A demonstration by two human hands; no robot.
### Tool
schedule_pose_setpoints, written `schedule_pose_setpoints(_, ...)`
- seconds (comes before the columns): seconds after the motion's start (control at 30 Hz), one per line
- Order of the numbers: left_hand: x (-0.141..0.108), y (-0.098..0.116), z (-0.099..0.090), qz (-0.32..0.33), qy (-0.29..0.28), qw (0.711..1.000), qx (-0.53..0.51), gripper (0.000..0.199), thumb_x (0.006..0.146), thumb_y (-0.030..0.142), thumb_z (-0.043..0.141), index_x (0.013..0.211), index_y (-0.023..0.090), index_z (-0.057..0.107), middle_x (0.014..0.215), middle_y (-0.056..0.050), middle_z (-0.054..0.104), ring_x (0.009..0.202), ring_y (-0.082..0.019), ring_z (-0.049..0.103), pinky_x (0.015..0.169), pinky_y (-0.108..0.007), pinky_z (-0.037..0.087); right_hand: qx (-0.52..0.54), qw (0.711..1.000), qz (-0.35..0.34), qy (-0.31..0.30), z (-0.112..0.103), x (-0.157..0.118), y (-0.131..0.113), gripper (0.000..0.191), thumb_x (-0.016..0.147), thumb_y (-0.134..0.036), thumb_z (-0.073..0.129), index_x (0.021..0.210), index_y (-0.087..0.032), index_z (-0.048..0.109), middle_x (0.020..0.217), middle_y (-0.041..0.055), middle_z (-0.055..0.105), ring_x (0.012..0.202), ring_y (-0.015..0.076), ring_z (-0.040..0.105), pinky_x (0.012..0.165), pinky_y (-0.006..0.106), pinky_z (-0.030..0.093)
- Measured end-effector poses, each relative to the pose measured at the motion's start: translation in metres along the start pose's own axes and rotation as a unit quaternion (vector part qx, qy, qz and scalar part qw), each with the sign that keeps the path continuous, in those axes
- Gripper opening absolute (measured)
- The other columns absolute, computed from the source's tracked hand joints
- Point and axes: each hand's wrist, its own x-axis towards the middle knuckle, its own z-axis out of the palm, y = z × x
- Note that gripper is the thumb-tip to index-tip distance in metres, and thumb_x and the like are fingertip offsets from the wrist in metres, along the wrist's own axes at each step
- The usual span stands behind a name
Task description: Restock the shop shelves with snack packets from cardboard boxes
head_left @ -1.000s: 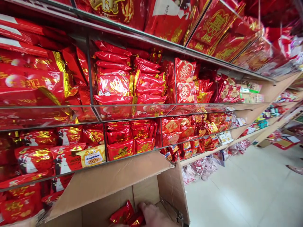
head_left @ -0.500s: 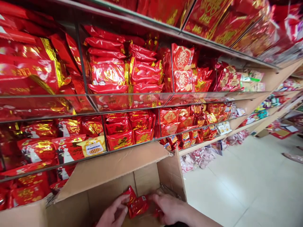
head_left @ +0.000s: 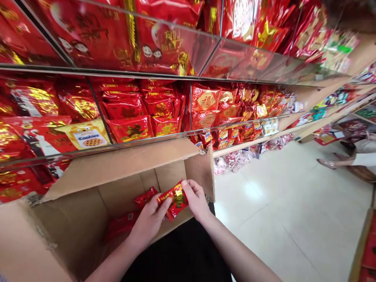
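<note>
Over an open cardboard box, a small red packet with gold print is stretched between my two hands. My left hand pinches its left end between thumb and fingers, and my right hand grips its upper right end. Another red packet shows just beyond my left fingers; whether they touch it I cannot tell. Deeper in the box lies a red packet, partly hidden by my left wrist.
Shelves with clear front panels hold red and gold packets behind the box. A yellow cookies packet sits in the lower left compartment. At right are the tiled floor and another person's foot.
The view has tipped downward, showing more of the box and floor. My hands have come together on one packet, its gold-printed face now turned up. A person's legs now show at right.
</note>
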Motion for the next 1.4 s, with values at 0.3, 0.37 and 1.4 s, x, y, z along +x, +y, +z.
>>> schedule_pose_setpoints(0.3,-0.008,0.019,-0.013,0.098,0.190,0.965,0.151,0.035,0.086,0.049,0.033,0.067,0.024,0.049,0.054,0.004,0.050,0.052,-0.015,0.048,0.055,-0.027,0.038,-0.142,0.977,-0.156,0.034,0.013,-0.010,-0.015,0.025,0.089,-0.039,0.039,0.073,-0.020,0.040,0.060,-0.0051,0.042,0.053,0.0090,0.041,0.050,0.020,0.032)
schedule_pose_setpoints(0.37,-0.008,0.018,-0.014,0.116,0.201,0.958,0.166,0.035,0.086,0.048,0.033,0.068,0.024,0.051,0.054,0.004,0.052,0.051,-0.015,0.049,0.055,-0.026,0.040,-0.152,0.973,-0.169,0.040,0.015,-0.014,-0.018,0.026,0.090,-0.038,0.038,0.071,-0.020,0.038,0.057,-0.0053,0.041,0.051,0.0089,0.040,0.048,0.020,0.031)
schedule_pose_setpoints(1.4,-0.038,0.032,-0.021,0.227,0.098,0.968,0.038,0.013,0.075,0.037,0.060,0.076,0.024,0.063,0.077,0.001,0.073,0.070,-0.016,0.068,0.064,-0.022,0.056,-0.291,0.923,-0.088,-0.235,-0.041,-0.052,-0.038,0.029,0.076,-0.042,0.060,0.092,-0.019,0.052,0.079,0.0017,0.058,0.067,0.0130,0.052,0.059,0.023,0.043)
